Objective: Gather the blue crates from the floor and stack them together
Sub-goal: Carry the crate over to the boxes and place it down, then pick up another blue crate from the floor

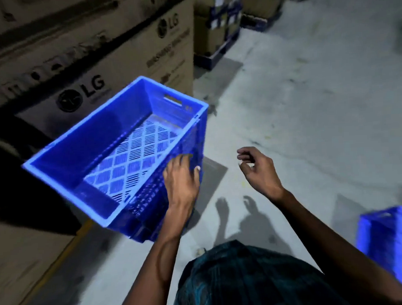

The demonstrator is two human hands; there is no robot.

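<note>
Crate (117, 153) open side up, long axis running away to yr upper right; yr left hand (181, 178) grips its near wall (right hand (257, 168) loose, holding nothing).

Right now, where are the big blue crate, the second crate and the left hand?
big blue crate (116, 137): head view, inner left wall.
second crate (390, 238): head view, its side wall.
left hand (181, 178): head view, back of hand.
</note>
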